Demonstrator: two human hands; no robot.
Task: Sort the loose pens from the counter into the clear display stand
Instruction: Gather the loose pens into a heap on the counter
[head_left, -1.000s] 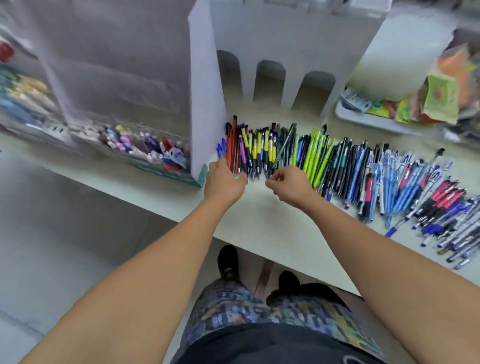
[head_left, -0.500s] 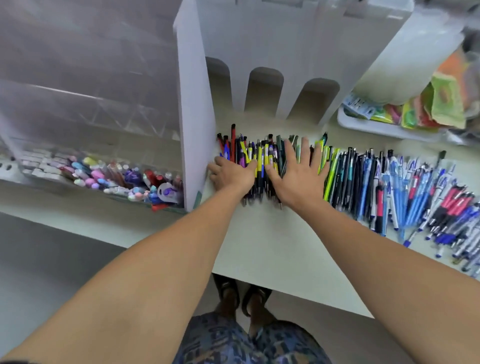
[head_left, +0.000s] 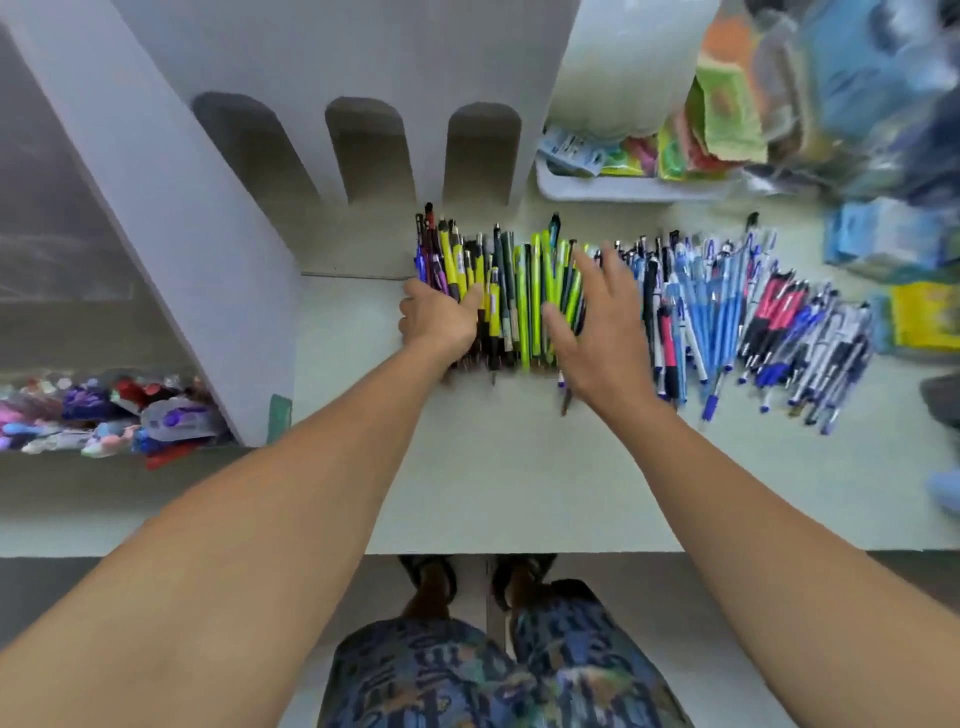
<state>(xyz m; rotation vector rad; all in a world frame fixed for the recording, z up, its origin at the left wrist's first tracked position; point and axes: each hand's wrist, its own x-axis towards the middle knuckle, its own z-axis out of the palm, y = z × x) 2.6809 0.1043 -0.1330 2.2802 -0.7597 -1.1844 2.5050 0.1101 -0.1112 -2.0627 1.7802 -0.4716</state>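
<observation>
Bracketing yellow-green pens: left hand, right hand.

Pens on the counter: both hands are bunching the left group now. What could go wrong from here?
1. The left hand and right hand only press on the yellow and green pens; squeezed, the bundle may fan out or roll.
2. The right hand overlaps the blue pens, so colours could mix.
3. Pen tips lie closest to the counter edge; a slip could drop some.
</observation>
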